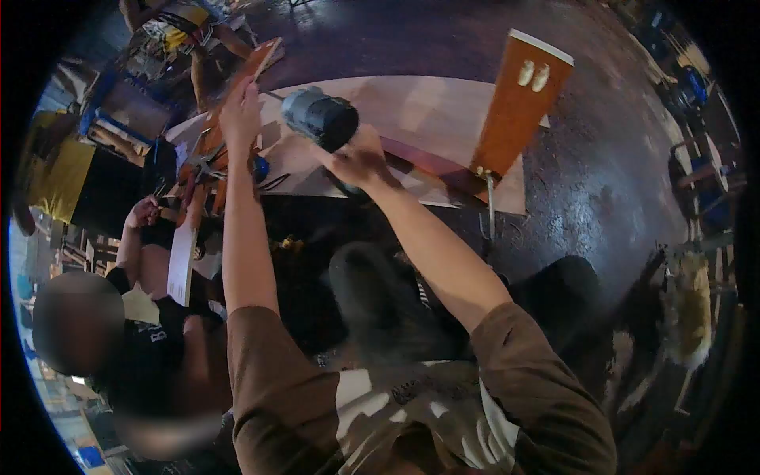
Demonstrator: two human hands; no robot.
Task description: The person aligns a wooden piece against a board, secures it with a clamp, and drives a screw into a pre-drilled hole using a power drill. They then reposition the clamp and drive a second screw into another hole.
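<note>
My right hand (360,162) is wrapped round the handle of a grey and black power drill (317,115), whose bit points left. The fingers of my left hand (241,119) are closed on a reddish-brown wooden board (261,63) that slants up and to the right. Beneath the drill lies a pale plywood sheet (427,103). A long dark red wooden strip (427,165) runs across the sheet to an upright orange-brown board (518,103), which has two light oval marks and a metal clamp (490,198) at its lower end.
At the left a co-worker in a dark shirt (150,356) sits close by, one hand (142,212) near a pale wooden strip (182,261). Clamps and tools (207,166) lie at the sheet's left end. Piled items (693,87) stand at the right edge.
</note>
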